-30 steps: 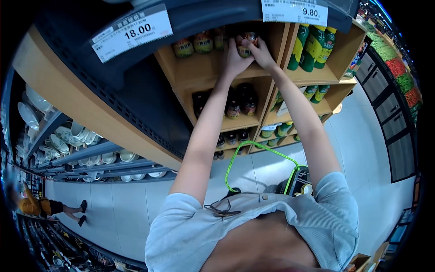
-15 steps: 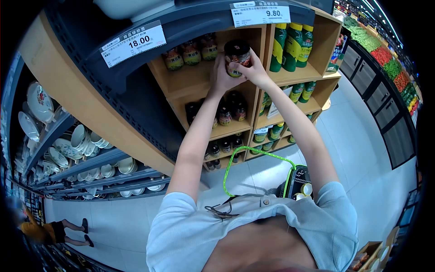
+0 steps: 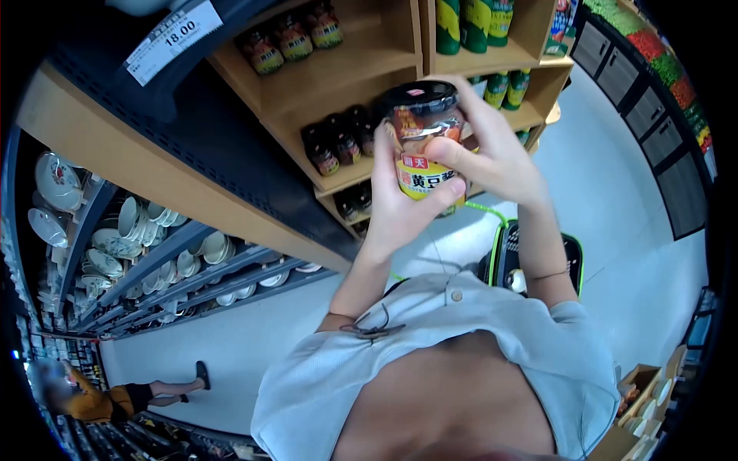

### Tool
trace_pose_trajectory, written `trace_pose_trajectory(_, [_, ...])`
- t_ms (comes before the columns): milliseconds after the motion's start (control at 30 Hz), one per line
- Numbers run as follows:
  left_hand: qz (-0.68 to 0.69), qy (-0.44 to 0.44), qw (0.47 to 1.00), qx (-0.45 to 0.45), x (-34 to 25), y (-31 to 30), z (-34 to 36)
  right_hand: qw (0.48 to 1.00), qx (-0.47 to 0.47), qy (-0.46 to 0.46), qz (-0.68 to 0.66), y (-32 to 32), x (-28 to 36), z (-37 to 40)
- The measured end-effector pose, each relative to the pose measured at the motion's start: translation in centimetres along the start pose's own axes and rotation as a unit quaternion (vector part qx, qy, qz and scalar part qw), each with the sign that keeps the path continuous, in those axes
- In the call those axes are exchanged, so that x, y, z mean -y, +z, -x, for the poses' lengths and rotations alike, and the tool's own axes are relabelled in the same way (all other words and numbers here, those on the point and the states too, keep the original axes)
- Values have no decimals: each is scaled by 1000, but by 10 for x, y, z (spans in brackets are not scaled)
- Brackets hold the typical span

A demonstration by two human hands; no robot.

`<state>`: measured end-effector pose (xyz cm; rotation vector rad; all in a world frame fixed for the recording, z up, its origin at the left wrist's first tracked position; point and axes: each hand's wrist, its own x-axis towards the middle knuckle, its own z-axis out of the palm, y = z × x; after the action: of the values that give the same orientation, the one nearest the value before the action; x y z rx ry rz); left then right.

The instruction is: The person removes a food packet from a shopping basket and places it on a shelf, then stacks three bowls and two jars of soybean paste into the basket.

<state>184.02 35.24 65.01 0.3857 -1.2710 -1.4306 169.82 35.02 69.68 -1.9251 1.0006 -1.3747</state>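
A glass jar [image 3: 424, 146] with a black lid and a yellow label is held upright, close to me, in front of the wooden shelves. My left hand [image 3: 403, 196] wraps its left side, thumb across the lower label. From the right, my right hand [image 3: 496, 154] grips it with the thumb over the front and the fingers behind. Similar jars with yellow labels [image 3: 294, 42] stand on the upper shelf, and darker jars [image 3: 338, 142] on the shelf below. Green bottles [image 3: 475, 23] stand in the compartment to the right.
Racks of plates and bowls [image 3: 131, 223] run along the left. A black basket with a green rim [image 3: 569, 257] is below my right arm. A person in a yellow top [image 3: 96, 399] is at the lower left. Produce and dark cabinets [image 3: 630, 92] line the far right.
Both hands have brought the jar back from the shelf, closer to me and lower, so its label now shows. The view has shifted, and the person at the lower left appears further right.
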Motion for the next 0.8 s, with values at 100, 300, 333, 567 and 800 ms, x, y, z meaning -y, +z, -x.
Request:
trace_pose_trajectory(100, [96, -137, 984, 59, 4, -5, 18, 996, 0, 44, 74, -10, -7, 14])
trace_pose_trajectory(300, [37, -86, 987, 133, 14, 11, 39, 977, -50, 59, -199, 2, -33, 54])
trace_pose_trajectory(333, [53, -69, 988, 124, 16, 16, 43, 962, -73, 80, -250, 4, -37, 60])
trace_pose_trajectory(567, [-73, -24, 971, 225, 31, 14, 43, 896, -178, 126, -386, 15, -37, 84])
trace_pose_trajectory(800, [-18, -45, 968, 247, 33, 12, 41, 904, -251, 101, -332, 21, -37, 92])
